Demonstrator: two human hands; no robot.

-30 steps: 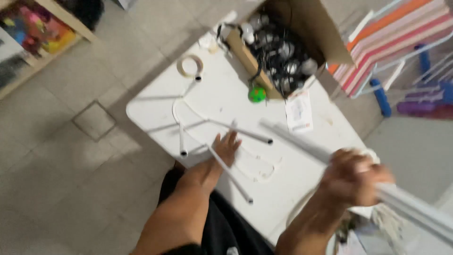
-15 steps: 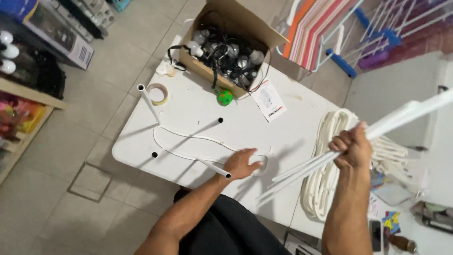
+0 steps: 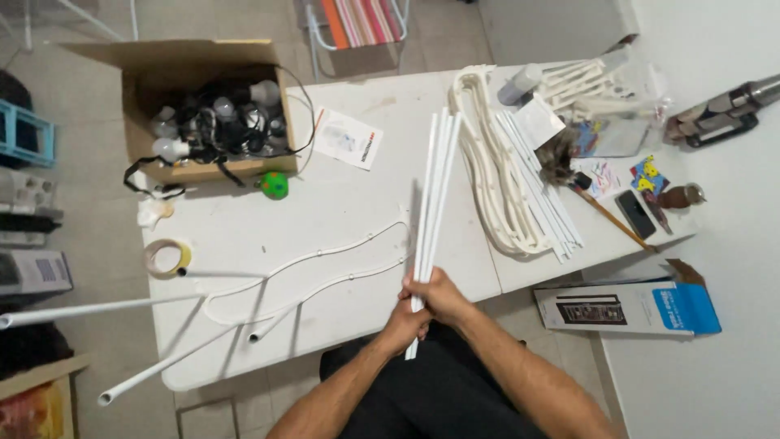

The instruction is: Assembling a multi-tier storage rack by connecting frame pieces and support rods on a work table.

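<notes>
Both my hands grip the near end of a bundle of long white strips (image 3: 435,191) at the table's front edge. My left hand (image 3: 406,319) wraps the bundle from the left, my right hand (image 3: 443,294) from the right. The strips lie on the white table (image 3: 349,203) and point away from me. A thin white cable (image 3: 317,272) curls across the table just left of my hands. Two white tubes (image 3: 146,341) stick out over the table's left front edge.
An open cardboard box (image 3: 207,106) of bulbs and black cords stands at the back left, with a green ball (image 3: 275,184) and a tape roll (image 3: 167,257) nearby. More white strips and hose (image 3: 508,175) lie to the right. A phone (image 3: 635,213) and a flat box (image 3: 626,307) are at the right.
The bundle of strips, held up in my right hand before, now lies flat on the table. My left hand has left the cable and joined the right hand on it.
</notes>
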